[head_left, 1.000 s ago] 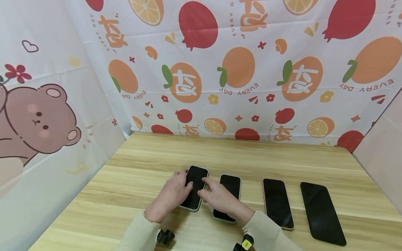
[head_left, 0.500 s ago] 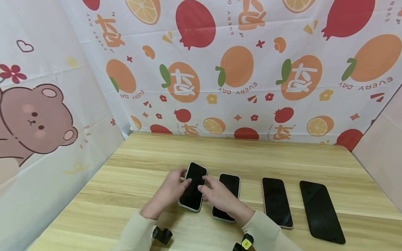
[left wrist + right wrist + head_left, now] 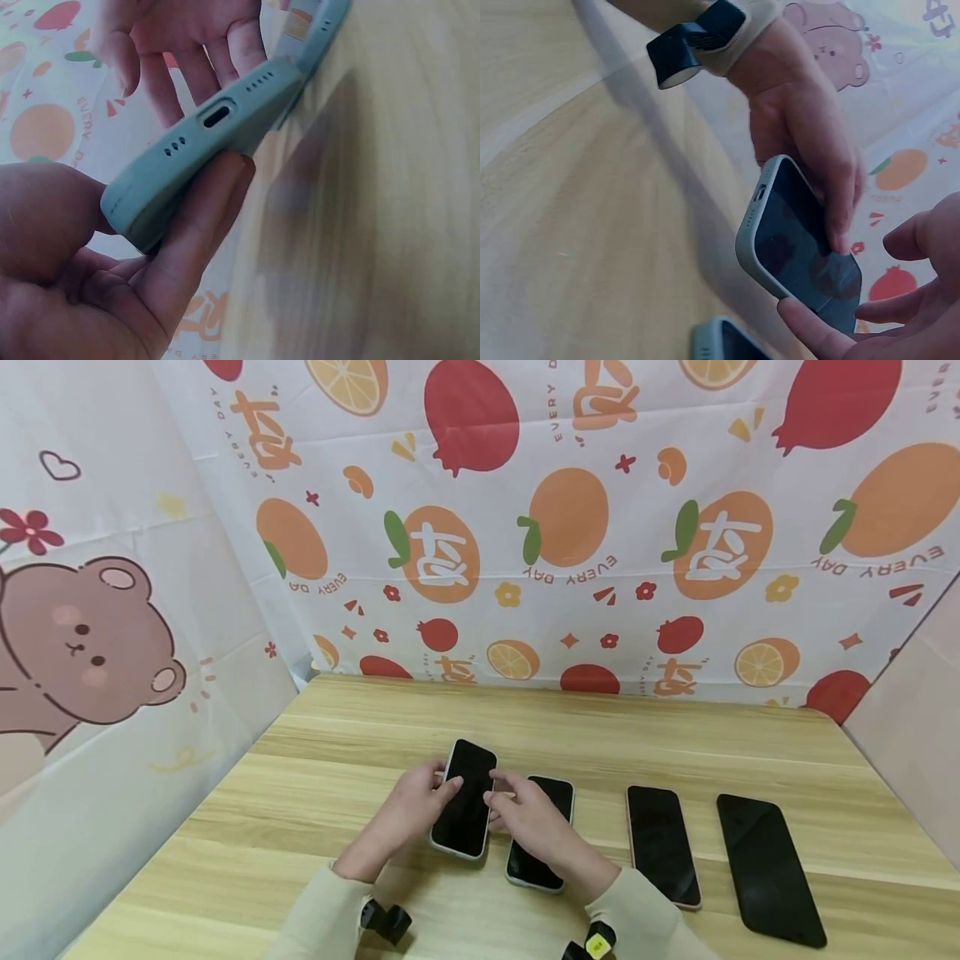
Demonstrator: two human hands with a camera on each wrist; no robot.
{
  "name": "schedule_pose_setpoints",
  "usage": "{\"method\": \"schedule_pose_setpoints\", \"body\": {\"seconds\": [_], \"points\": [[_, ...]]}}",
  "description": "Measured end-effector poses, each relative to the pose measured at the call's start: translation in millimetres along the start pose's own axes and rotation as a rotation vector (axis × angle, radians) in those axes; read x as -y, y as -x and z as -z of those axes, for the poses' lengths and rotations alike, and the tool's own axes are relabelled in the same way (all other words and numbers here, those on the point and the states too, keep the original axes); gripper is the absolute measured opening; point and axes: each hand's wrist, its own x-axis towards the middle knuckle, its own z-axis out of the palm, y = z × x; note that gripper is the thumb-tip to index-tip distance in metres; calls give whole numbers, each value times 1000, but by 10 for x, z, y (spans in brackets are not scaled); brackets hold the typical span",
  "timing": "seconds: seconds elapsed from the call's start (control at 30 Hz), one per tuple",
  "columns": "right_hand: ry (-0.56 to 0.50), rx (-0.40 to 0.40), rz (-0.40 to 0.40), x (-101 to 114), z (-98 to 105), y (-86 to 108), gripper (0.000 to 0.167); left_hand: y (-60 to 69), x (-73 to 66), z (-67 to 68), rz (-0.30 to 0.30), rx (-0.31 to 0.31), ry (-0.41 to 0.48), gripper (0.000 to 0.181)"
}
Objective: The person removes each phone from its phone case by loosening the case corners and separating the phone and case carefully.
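A phone (image 3: 467, 802) in a pale green case is raised off the table and tilted, its dark screen up. My left hand (image 3: 408, 806) grips its left side, thumb over the screen and fingers beneath, as the left wrist view shows. The charging port end of the case (image 3: 176, 146) faces that camera. My right hand (image 3: 542, 828) is at the phone's right edge. In the right wrist view one finger of the right hand (image 3: 911, 307) touches the case edge, while its thumb stands apart from the screen. A second pale-cased phone (image 3: 534, 867) lies partly hidden under the right hand.
Farther right on the wooden table (image 3: 360, 718) lie a phone with a pinkish rim (image 3: 663, 845) and a larger black phone (image 3: 771, 870). A fruit-print cloth (image 3: 502, 560) hangs behind the table, and a bear-print cloth (image 3: 97, 643) hangs at the left.
The phone has come up off the table and moved slightly away from me in the left hand's grip. My right hand has stayed by its right edge.
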Motion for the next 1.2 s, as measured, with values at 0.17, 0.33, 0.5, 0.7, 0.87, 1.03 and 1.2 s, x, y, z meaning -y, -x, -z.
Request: {"method": "schedule_pose_setpoints", "body": {"seconds": [0.17,0.33,0.5,0.7,0.87,1.03,1.2], "points": [[-33,-33,17,51,134,41,49,-32,-61,11,-1,67,128,31],[-86,-53,13,51,267,115,47,-71,-127,-46,-17,181,242,39],[-105,-78,9,43,443,184,44,-105,-206,-156,22,236,340,40],[-93,-88,8,44,658,249,43,-103,-261,-276,47,269,421,37],[-80,-83,-11,24,820,279,44,-81,-322,-367,38,309,457,34],[-91,10,-30,-13,1027,352,54,-70,-480,-477,41,376,453,38],[-162,53,-12,-62,1239,435,54,-99,-628,-621,18,456,456,34]]}}
